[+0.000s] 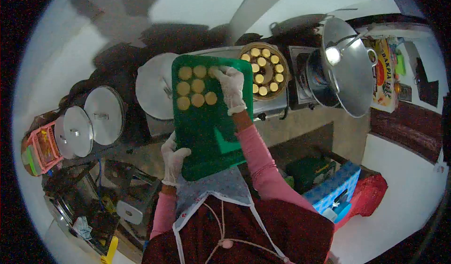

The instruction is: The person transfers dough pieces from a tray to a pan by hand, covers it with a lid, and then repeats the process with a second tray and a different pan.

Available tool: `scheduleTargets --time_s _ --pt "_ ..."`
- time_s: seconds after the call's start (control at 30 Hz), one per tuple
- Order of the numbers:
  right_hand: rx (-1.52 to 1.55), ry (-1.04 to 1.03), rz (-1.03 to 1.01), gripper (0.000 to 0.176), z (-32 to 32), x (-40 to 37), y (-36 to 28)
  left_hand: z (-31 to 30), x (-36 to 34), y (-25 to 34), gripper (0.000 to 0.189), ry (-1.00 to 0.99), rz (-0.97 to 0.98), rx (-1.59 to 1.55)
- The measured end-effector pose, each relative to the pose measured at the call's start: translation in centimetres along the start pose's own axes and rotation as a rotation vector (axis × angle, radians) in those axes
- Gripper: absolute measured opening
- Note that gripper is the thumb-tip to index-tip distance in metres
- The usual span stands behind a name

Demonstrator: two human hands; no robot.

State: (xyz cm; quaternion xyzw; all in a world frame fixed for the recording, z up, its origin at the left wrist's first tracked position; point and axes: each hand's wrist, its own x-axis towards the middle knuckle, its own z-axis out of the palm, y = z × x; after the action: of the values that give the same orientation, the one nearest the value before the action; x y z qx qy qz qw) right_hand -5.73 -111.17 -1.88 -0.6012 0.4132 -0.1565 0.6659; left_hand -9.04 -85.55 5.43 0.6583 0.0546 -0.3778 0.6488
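Note:
A green tray [209, 141] is held in front of my body, with several round, flat pastries [198, 85] in rows on its far half. My left hand [174, 158], in a white glove, grips the tray's near left edge, thumb over the top and other fingers hidden below. My right hand [231, 86], also gloved, is over the tray's far right part, fingertips closed on a round pastry at the end of the far row. Just right of the tray, a round pan [263, 47] on the stove holds more pale pastries set in rings.
A large metal wok [352, 71] stands tilted on the right burner. A big round lid [155, 85] lies left of the tray, with smaller lids [103, 116] further left. A pink basket [45, 144] sits far left, a printed box [385, 76] far right, a blue box [336, 189] below.

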Motion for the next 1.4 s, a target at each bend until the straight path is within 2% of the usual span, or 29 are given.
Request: scheduleTargets --time_s 0.07,0.17,0.27,0.37,0.43,0.47,0.5,0.53,0.57,0.6,0.67,0.8,0.87,0.93,1.0,1.1,1.2,1.3,1.33,1.4 --pt "0.046 0.037 0.042 0.025 0.4 0.1 1.1 -0.2 -0.1 -0.1 0.061 -0.016 0.002 0.004" --pt "-0.047 0.059 -0.081 0.027 0.6 0.1 2.3 -1.0 -0.2 -1.5 0.061 -0.023 0.005 -0.02" --pt "0.069 0.021 0.022 0.029 0.6 0.4 3.5 -1.0 -0.2 -1.7 0.06 -0.017 -0.003 -0.019" --pt "0.002 0.034 -0.071 0.025 -0.3 -1.1 0.6 -0.7 -0.1 -1.7 0.059 -0.016 0.003 -0.035" --pt "0.158 0.046 -0.16 0.021 -2.3 -1.4 -1.1 -1.1 -0.3 -1.2 0.058 0.009 -0.031 0.048" --pt "0.336 0.086 -0.215 0.017 -3.7 -0.7 -1.2 -1.2 -0.3 -1.1 0.058 0.024 -0.021 0.012" --pt "0.075 0.196 -0.322 0.015 -6.1 0.9 -0.7 -1.1 -0.4 -1.1 0.058 0.039 -0.012 -0.025" --pt "0.299 0.179 -0.288 0.018 -8.2 2.3 -0.2 -1.2 -0.4 -1.1 0.057 0.051 -0.001 -0.063" --pt "0.048 0.334 -0.338 0.016 -10.9 4.5 1.7 -1.4 -0.4 -1.1 0.056 0.057 0.0 -0.068" --pt "-0.011 0.406 -0.232 0.022 -13.0 6.7 3.3 -1.7 -0.4 -1.0 0.055 0.063 0.002 -0.074" --pt "-0.553 0.533 -0.311 0.031 -17.3 11.0 7.8 -1.6 -0.5 -0.9 0.052 0.089 -0.004 -0.078" --pt "-0.884 0.498 -0.204 0.028 -19.3 14.1 10.6 -0.1 -0.8 0.0 0.048 0.198 -0.012 -0.098" --pt "-0.848 0.416 -0.091 0.029 -19.8 15.6 12.7 0.4 -0.9 0.3 0.047 0.225 -0.013 -0.103" --pt "-0.953 0.383 -0.11 0.029 -19.6 15.4 12.1 0.6 -0.8 0.6 0.048 0.221 -0.011 -0.093" --pt "-1.197 0.394 -0.259 0.028 -19.7 15.0 11.8 0.8 -0.8 0.6 0.049 0.235 0.001 -0.087" --pt "-1.296 0.408 -0.118 0.028 -19.1 15.6 11.9 0.6 -0.3 0.3 0.051 0.192 0.008 -0.085" --pt "-1.297 0.413 -0.094 0.031 -19.3 15.6 11.5 0.5 0.1 0.1 0.053 0.155 -0.005 -0.067" --pt "-1.108 0.468 -0.267 0.026 -17.8 13.5 8.0 0.5 -0.1 0.3 0.054 0.168 -0.025 -0.044" --pt "-0.911 0.447 -0.397 0.018 -16.5 11.4 5.6 0.5 0.0 0.4 0.054 0.179 -0.029 -0.04" --pt "-0.262 0.311 -0.615 0.013 -11.9 8.1 3.6 0.3 0.3 0.5 0.055 0.149 -0.057 0.004"
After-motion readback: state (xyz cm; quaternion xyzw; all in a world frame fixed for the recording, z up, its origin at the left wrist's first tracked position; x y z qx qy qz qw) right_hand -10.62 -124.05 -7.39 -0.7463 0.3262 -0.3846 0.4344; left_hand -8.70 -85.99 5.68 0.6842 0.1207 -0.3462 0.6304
